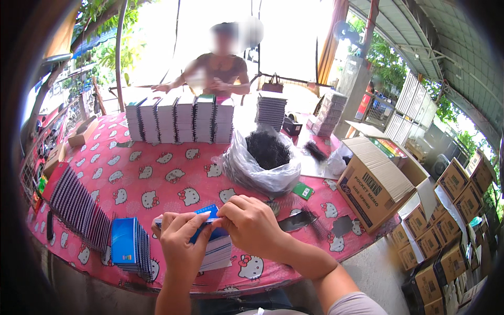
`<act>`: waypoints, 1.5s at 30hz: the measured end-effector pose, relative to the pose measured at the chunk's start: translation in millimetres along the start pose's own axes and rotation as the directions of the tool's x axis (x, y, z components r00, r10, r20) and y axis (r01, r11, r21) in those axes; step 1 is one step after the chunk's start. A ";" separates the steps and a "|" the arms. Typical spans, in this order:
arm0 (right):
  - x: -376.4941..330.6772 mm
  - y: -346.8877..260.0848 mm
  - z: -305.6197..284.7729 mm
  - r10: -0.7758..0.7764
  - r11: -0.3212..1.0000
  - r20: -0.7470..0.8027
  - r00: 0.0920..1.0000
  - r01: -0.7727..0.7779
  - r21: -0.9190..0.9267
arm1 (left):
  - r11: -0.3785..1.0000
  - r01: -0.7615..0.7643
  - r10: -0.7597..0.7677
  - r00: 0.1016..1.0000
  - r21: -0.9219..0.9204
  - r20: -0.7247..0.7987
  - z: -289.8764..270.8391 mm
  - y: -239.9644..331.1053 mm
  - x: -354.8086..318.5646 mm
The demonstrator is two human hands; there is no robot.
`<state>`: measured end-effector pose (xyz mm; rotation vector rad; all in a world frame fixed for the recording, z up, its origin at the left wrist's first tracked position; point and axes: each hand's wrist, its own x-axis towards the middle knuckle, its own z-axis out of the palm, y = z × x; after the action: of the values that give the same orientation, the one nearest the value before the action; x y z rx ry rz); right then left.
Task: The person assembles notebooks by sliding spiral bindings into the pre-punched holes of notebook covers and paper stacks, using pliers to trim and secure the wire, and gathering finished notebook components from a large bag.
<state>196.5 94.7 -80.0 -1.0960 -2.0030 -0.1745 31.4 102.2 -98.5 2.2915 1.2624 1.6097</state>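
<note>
My left hand (181, 237) is closed on a small blue-covered memo pad (208, 211), thumb on its near side. At the pad's right end, the fingers of my right hand (251, 221) are pinched together; what lies between them is hidden. Directly below my hands stands a pile of loose pads with white page edges (218, 253). Left of it is a stack of blue spiral memo pads (126, 244). Beyond my hands, a clear plastic bag (236, 170) holds a heap of black spiral coils (268, 149).
Rows of bound pads (181, 121) line the far edge, where a co-worker (223, 73) stands. A long pad row (79, 207) lies left. Loose coils (313, 223) and a green card (303, 190) lie right, near an open carton (373, 184). More cartons (430, 231) are piled beyond.
</note>
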 end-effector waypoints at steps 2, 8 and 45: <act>-0.2 0.3 -3.4 0.056 0.996 0.051 0.997 -0.059 0.073 | 1.000 -0.021 0.021 1.000 0.002 -0.016 1.2 -1.1 1.2; 5.2 -9.5 -9.7 0.095 0.969 0.057 0.994 -0.106 0.223 | 0.994 0.051 -0.056 0.997 -0.094 -0.056 1.7 3.5 2.8; 47.8 111.2 -13.9 0.106 0.982 0.480 0.871 -0.169 0.089 | 0.989 0.097 -0.083 0.989 -0.111 0.123 6.6 -32.7 30.7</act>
<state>275.1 186.5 -64.4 -1.2822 -2.3107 0.3287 21.4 146.2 -94.1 2.1911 1.1933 1.4553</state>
